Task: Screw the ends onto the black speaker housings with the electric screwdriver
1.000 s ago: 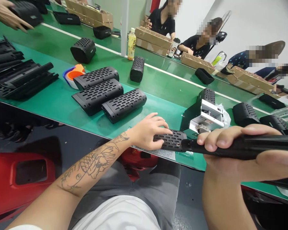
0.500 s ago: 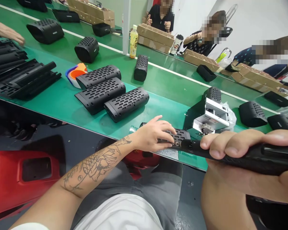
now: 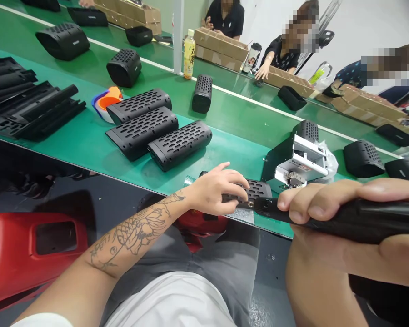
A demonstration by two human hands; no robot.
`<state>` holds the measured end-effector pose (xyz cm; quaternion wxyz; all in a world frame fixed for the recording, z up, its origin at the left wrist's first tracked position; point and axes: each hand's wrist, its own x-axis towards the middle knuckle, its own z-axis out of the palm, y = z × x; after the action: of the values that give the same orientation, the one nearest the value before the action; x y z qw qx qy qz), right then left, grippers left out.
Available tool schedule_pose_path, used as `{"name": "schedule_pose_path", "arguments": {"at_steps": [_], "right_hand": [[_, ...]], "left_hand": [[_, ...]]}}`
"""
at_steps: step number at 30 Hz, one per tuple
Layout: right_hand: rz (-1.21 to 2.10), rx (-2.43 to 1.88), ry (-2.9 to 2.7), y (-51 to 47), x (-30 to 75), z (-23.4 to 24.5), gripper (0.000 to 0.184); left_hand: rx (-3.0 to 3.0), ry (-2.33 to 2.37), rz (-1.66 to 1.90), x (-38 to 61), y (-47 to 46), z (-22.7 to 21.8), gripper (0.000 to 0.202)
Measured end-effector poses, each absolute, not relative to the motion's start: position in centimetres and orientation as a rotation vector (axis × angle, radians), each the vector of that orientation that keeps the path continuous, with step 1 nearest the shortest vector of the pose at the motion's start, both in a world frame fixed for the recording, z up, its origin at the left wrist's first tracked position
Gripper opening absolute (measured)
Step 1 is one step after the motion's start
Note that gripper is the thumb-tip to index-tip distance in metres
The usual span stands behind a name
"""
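My left hand point(image 3: 221, 188) is curled over a black perforated speaker housing point(image 3: 259, 188) at the bench's front edge, holding it down with the fingers bent onto its slotted face. My right hand point(image 3: 330, 204) is wrapped around a black electric screwdriver point(image 3: 364, 220), which lies almost level. Its tip points left and meets the housing's near edge, close to my left fingertips. Both the bit's end and any screw there are too small to make out. Just beyond the housing stands a black and silver screw feeder point(image 3: 298, 159).
Several slotted black housings point(image 3: 180, 143) lie left of my hands, beside an orange and white tape dispenser point(image 3: 109, 102). Long black panels point(image 3: 30, 100) are piled at far left. More housings point(image 3: 124, 68) sit on the green belt. A yellow-labelled bottle point(image 3: 189, 54) stands by a post point(image 3: 177, 36).
My hands keep nearly the same hold, with the screwdriver slightly further left in view. A co-worker's hand at far left has gone from sight. Across the belt, a person's arm now reaches down.
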<state>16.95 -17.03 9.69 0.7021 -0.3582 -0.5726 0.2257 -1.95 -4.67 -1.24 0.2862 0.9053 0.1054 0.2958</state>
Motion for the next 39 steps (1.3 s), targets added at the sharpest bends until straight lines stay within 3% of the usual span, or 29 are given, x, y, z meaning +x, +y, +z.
{"name": "schedule_pose_path", "arguments": {"at_steps": [5, 13, 39], "right_hand": [[0.610, -0.695, -1.303, -15.4, 16.7, 7.9, 0.028], [0.660, -0.678, -1.213, -13.7, 16.3, 4.7, 0.032], [0.873, -0.722, -1.393, -13.1, 16.5, 4.7, 0.031]], "left_hand": [[2.497, 0.340, 0.738, -1.8, -4.6, -1.7, 0.050], [2.555, 0.322, 0.696, -1.5, -4.3, -1.8, 0.045], [2.439, 0.248, 0.695, -1.4, -3.4, -1.3, 0.048]]}}
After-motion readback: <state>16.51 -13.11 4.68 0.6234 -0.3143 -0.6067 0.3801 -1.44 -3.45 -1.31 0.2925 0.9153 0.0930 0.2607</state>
